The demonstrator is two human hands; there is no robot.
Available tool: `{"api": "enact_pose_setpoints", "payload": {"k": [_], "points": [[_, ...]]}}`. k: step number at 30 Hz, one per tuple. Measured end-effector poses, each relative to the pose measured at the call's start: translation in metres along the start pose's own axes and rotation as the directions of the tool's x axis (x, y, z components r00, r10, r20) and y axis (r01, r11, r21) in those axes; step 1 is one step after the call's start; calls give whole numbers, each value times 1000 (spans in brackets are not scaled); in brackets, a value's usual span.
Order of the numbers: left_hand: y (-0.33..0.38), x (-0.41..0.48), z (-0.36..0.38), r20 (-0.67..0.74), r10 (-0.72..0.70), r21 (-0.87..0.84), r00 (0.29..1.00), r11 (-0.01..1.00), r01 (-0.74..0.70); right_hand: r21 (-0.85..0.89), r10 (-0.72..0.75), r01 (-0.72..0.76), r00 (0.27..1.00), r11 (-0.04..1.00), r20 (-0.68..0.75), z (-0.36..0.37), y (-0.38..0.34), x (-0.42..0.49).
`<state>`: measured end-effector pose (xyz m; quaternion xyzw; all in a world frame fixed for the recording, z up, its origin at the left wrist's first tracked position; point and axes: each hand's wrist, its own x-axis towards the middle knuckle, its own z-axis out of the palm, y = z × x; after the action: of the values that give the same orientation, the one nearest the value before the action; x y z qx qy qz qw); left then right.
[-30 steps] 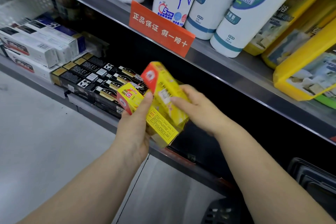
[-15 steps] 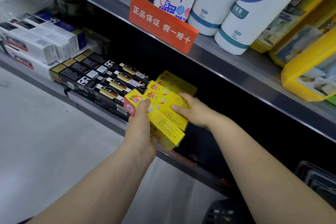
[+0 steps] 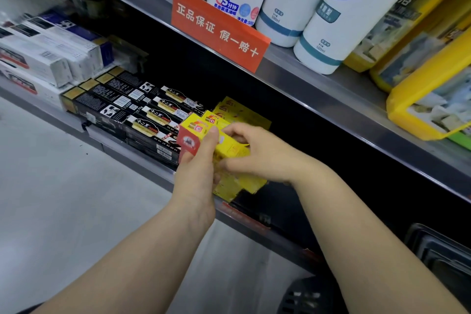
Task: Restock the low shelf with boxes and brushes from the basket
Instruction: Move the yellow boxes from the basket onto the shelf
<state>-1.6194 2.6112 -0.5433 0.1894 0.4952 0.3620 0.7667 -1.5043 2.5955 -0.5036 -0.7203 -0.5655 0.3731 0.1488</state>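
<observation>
Fingers [image 3: 211,141] of the left hand [image 3: 195,181] grip the red end of a yellow box [image 3: 196,126]. On the low shelf [image 3: 135,157], white boxes [image 3: 46,64] lie far left, then black boxes [image 3: 132,107] crowd against the yellow stack [image 3: 239,112] under the held box. The right hand [image 3: 262,158] curls round its other side, and the basket [image 3: 308,298] sits lower right.

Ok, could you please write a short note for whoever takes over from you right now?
Left grip clasps the red end of the held yellow boxes, thumb on top. Right grip curls round their far side. They sit at the front edge of the low shelf, beside black boxes; shelved yellow boxes lie behind. To do: push them in, let go, fetch more from the basket. No brushes in view.
</observation>
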Motion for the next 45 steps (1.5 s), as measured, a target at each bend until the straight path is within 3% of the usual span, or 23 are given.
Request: {"api": "enact_pose_setpoints", "payload": {"k": [2,3,6,9,12,16,18,25,28,32,36,42,45], "points": [[0,-3,1,29,61,59,998,996,-63,113,32,-18,992,993,-122,-9,3,0],[-1,-3,1,40,88,103,995,990,-92,85,46,-29,976,996,-212,-14,7,1],[-6,-3,-2,91,140,282,986,946,-160,-161,99,-192,884,968,-458,-25,24,11],[-12,-2,-2,131,107,394,986,907,-151,-306,89,-307,821,901,-563,-26,38,30],[-13,-1,-1,144,128,435,981,882,-179,-348,60,-252,876,903,-479,-19,50,57],[-14,-1,-2,156,125,442,980,878,-182,-133,185,-220,953,966,-239,-2,58,75],[-14,-1,-2,163,125,445,979,876,-186,-91,186,-211,957,973,-223,-1,61,73],[-16,-17,13,198,113,481,974,854,-197,-220,116,-185,950,958,-290,-20,57,13],[-19,-34,27,264,168,517,950,807,-286,-195,61,-117,961,974,-270,-28,53,-39],[-34,-67,48,545,177,528,820,688,-499,-59,32,-53,947,997,-319,-39,50,-122],[-56,-106,70,771,111,525,627,446,-725,45,102,-91,910,995,-401,-50,66,-201],[-101,-162,96,915,-70,403,398,126,-906,82,286,-279,852,957,-439,-49,119,-312],[-131,-191,103,918,-232,352,322,102,-930,70,401,-413,809,908,-430,-42,161,-366]]}}
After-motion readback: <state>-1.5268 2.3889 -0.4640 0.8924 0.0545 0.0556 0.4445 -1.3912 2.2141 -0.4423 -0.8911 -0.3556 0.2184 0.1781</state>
